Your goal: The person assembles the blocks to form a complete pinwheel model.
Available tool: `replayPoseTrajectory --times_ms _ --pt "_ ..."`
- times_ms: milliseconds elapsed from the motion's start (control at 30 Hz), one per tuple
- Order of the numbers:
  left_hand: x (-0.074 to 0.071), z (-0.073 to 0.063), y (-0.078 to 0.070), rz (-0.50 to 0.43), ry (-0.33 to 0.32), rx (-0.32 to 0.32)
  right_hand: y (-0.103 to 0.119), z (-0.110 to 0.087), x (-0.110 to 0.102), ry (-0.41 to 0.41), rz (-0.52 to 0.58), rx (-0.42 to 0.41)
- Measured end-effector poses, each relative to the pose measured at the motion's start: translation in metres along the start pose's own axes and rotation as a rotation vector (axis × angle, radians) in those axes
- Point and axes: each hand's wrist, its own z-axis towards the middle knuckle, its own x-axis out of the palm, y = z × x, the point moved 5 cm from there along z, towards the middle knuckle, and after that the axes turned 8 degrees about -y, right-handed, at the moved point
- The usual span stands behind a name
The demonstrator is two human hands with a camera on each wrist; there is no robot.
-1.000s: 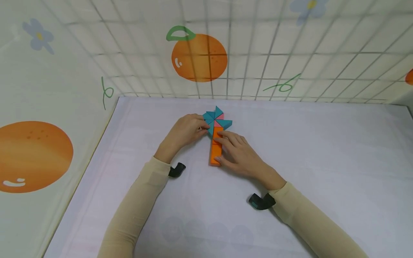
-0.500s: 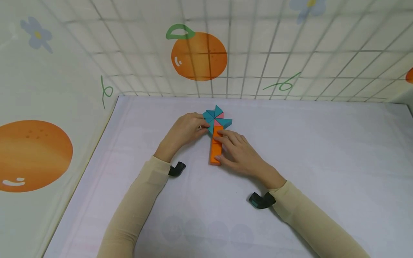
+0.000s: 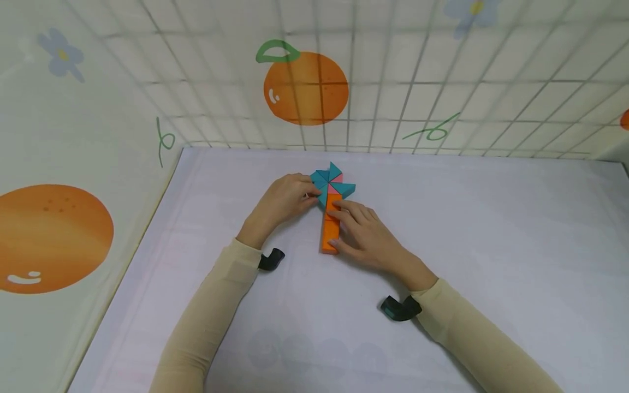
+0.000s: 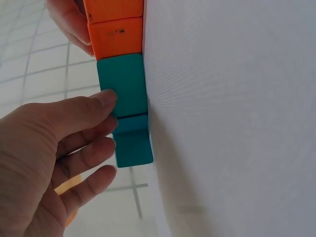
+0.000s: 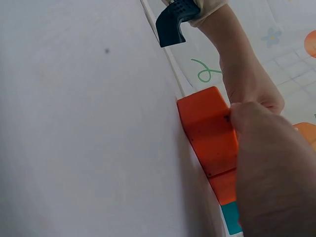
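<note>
Several teal triangular blocks (image 3: 345, 189) and two pink ones (image 3: 332, 190) lie together in a pinwheel shape on the table. Orange blocks (image 3: 330, 236) form a straight stem running from it toward the person. My left hand (image 3: 284, 197) rests against the pinwheel's left side. In the left wrist view, its thumb touches the side of a teal block (image 4: 123, 74), and the other fingers lie loosely bent along the top edge. Over the stem's right side, my right hand (image 3: 366, 234) lays its fingertips on the orange blocks, the thumb nearer the stem's lower end.
The shape lies toward the back of a white table (image 3: 481, 245). Behind it rises a wall (image 3: 383, 103) with a grid pattern and a printed orange, and another printed wall (image 3: 44, 131) stands on the left. Black wrist cameras (image 3: 400, 309) sit below both hands.
</note>
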Motion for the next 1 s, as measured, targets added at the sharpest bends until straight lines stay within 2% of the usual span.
replayPoseTrajectory --times_ms 367,567,767,1000 --pt "-0.001 -0.001 -0.001 0.005 0.007 -0.002 0.002 -0.001 0.001 0.007 0.007 0.021" --pt "-0.013 -0.002 0.005 -0.002 0.016 -0.041 0.002 -0.001 0.002 0.009 0.023 0.03" --pt "-0.033 -0.004 0.018 0.017 -0.054 -0.086 0.0 -0.003 0.002 0.024 0.016 0.054" --pt "-0.045 -0.007 0.023 0.037 -0.13 -0.071 0.001 -0.002 0.0 0.01 0.002 0.022"
